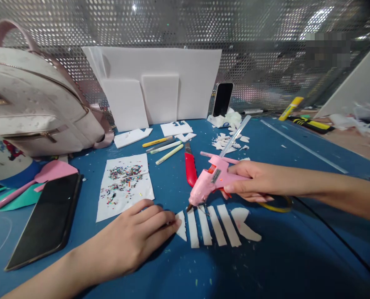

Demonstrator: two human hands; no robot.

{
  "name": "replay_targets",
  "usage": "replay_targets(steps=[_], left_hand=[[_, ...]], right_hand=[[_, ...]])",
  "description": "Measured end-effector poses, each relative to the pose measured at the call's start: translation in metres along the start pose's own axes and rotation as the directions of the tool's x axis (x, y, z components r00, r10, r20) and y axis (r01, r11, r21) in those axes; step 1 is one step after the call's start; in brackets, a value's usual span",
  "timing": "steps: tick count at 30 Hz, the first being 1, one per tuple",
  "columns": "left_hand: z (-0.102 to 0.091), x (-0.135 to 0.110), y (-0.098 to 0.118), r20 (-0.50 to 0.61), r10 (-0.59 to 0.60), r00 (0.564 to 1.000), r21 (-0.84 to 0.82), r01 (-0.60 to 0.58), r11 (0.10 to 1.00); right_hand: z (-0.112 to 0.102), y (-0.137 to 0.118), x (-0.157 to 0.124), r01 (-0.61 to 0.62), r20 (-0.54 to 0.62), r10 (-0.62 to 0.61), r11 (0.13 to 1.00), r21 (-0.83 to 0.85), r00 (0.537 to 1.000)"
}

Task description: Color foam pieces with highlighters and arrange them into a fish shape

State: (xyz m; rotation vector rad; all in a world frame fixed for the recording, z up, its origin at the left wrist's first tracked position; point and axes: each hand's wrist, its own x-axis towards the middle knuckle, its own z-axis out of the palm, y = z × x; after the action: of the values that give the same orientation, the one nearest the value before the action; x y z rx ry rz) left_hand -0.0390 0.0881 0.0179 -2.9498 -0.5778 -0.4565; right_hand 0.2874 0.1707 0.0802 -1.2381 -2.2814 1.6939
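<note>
My right hand (247, 180) is closed round the handle of a pink hot glue gun (214, 176), its nozzle pointing down at the top of the first white foam strip (192, 229). A clear glue stick (238, 132) juts from the back of the gun. My left hand (141, 234) has curled fingers, with the tips pressing a small triangular foam piece (181, 226) against the blue table. Several more foam strips stand in a row to its right, ending at a notched, tail-shaped foam piece (245, 224).
A red-handled knife (190, 166) and several pens (164, 147) lie behind the gun. White paper (105, 207) with colourful bits lies left, beside a black phone (46, 224). Foam scraps, a backpack (38, 99) and white boards (191, 89) stand further back. A black cord (334, 238) trails right.
</note>
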Motion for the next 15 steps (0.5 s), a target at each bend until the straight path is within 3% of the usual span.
replay_targets(steps=[7,15], left_hand=[[0.002,-0.002,0.001,0.002,0.001,1.0,-0.012,-0.001,1.0],[0.002,-0.003,0.001,0.014,-0.005,1.0,-0.027,0.006,1.0]], right_hand=[[0.009,-0.01,0.0,-0.105,0.04,0.104,0.994,0.021,0.994],[0.013,-0.008,0.0,-0.084,0.041,0.084,0.996,-0.002,0.996]])
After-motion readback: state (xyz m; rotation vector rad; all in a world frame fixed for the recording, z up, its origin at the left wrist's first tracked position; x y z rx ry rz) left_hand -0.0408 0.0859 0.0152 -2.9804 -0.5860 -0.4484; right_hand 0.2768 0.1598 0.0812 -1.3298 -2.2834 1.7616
